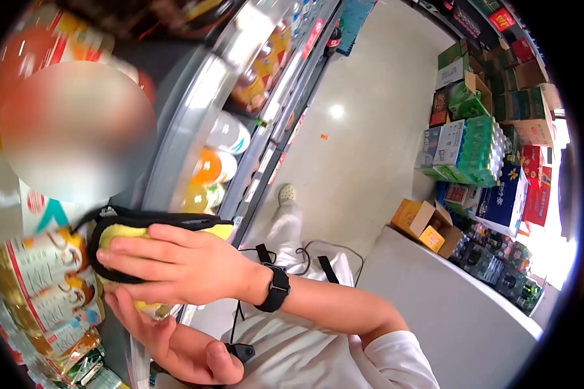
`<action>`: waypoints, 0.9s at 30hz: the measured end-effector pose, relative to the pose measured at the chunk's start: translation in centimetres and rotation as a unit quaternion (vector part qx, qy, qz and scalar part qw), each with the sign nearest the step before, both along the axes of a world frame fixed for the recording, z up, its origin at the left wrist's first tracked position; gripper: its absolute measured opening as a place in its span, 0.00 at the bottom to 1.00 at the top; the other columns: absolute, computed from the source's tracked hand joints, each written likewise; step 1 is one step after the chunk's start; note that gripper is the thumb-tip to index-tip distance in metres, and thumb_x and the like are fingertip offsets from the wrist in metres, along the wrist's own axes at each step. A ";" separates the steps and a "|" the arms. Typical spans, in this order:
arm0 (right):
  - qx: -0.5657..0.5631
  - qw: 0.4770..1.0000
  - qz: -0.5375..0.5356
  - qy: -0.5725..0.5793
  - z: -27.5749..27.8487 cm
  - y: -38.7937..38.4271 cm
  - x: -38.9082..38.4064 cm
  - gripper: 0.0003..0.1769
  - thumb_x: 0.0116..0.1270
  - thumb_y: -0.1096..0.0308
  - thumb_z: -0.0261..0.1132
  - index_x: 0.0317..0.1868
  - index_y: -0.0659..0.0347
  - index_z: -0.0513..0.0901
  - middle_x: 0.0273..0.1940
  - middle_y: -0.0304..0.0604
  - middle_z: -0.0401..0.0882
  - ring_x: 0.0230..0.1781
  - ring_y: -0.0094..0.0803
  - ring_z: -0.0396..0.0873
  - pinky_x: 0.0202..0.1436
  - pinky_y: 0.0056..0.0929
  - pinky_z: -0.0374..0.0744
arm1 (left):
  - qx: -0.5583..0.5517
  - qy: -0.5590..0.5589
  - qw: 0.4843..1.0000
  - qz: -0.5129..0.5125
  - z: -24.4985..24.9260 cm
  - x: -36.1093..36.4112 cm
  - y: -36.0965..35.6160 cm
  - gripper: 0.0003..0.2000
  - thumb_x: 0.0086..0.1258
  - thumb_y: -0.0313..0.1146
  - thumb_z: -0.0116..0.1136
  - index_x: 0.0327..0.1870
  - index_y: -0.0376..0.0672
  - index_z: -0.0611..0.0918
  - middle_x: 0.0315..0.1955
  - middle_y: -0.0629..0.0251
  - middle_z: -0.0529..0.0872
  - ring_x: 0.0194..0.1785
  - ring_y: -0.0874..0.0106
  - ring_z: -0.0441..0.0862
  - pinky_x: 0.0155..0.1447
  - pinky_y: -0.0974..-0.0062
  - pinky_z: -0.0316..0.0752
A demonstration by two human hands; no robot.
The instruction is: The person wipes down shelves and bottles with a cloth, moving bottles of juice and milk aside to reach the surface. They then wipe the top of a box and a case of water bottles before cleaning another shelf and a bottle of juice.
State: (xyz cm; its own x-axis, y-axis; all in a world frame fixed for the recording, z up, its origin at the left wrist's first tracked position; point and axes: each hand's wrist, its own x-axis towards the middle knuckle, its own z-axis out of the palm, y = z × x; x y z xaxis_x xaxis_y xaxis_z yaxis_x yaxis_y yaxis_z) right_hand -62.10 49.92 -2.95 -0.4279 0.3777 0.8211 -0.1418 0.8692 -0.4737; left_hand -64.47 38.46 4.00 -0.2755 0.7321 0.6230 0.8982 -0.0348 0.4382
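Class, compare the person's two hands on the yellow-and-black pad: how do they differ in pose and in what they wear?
The right hand lies palm down on top of the yellow-and-black pad, fingers stretched flat; the left hand sits beneath it, palm up. The right wrist wears a black band; the left hand shows none. Both are bare and touch the pad.

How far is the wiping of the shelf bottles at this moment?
Done: cannot tell; no bottle looks plainly cleaned. In hand: the right hand holds a yellow cloth against the labelled bottles, the left hand open beneath. Left: probably the orange bottles further along, away from the cloth.
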 end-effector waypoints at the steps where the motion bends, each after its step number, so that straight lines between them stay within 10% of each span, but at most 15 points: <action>1: 0.005 1.000 0.011 -0.013 0.2 1.9 0.8 0.09 0.71 0.62 0.59 0.49 0.41 0.81 0.76 0.35 0.71 0.79 0.35 0.66 0.84 0.41 0.54 | 0.000 -0.010 1.000 -0.005 0.2 0.3 1.7 0.31 0.63 0.41 0.46 0.65 0.28 0.71 0.71 0.17 0.61 0.78 0.30 0.58 0.80 0.39 0.49; 6: 0.003 1.000 -0.013 0.000 0.9 9.1 3.3 0.14 0.67 0.66 0.64 0.52 0.50 0.80 0.73 0.38 0.75 0.74 0.38 0.72 0.76 0.41 0.69 | 0.000 -0.029 0.998 -0.049 0.8 1.9 9.2 0.29 0.64 0.35 0.46 0.65 0.27 0.70 0.71 0.21 0.64 0.75 0.35 0.64 0.79 0.46 0.55; 9: -0.087 0.993 0.040 0.067 1.2 12.9 4.7 0.19 0.57 0.69 0.69 0.50 0.58 0.80 0.62 0.40 0.80 0.54 0.41 0.78 0.50 0.36 0.83 | -0.023 -0.079 0.996 -0.036 0.6 4.1 13.0 0.24 0.68 0.32 0.47 0.64 0.28 0.71 0.71 0.30 0.68 0.75 0.42 0.66 0.76 0.55 0.62; 18: -0.281 0.959 0.045 -0.003 3.5 26.0 18.7 0.20 0.65 0.74 0.70 0.58 0.58 0.81 0.53 0.49 0.74 0.51 0.48 0.77 0.53 0.40 0.80 | 0.025 -0.230 0.973 0.019 -1.1 13.2 25.6 0.39 0.70 0.37 0.59 0.76 0.27 0.55 0.74 0.40 0.63 0.76 0.50 0.63 0.78 0.54 0.57; 21: -0.358 0.930 0.074 0.023 4.8 28.9 19.4 0.22 0.63 0.77 0.70 0.59 0.62 0.79 0.52 0.51 0.72 0.50 0.49 0.77 0.54 0.39 0.79 | 0.047 -0.414 0.909 -0.034 -3.9 14.2 27.6 0.37 0.72 0.37 0.59 0.76 0.28 0.58 0.73 0.44 0.66 0.75 0.55 0.66 0.76 0.57 0.62; 23: -0.343 0.936 0.067 0.032 5.0 30.2 18.4 0.22 0.63 0.79 0.70 0.59 0.62 0.80 0.52 0.49 0.73 0.46 0.41 0.78 0.48 0.32 0.80 | -0.181 -0.530 0.827 -0.052 -5.1 13.7 27.7 0.29 0.75 0.35 0.57 0.73 0.31 0.67 0.70 0.50 0.73 0.70 0.61 0.73 0.71 0.63 0.68; 27: -0.323 0.945 0.057 -0.003 4.2 33.4 15.0 0.24 0.66 0.76 0.71 0.62 0.61 0.79 0.57 0.51 0.73 0.49 0.43 0.79 0.51 0.34 0.82 | -0.154 -0.469 0.870 -0.001 -5.2 13.1 29.2 0.21 0.79 0.30 0.51 0.69 0.32 0.72 0.62 0.58 0.79 0.61 0.68 0.77 0.65 0.66 0.72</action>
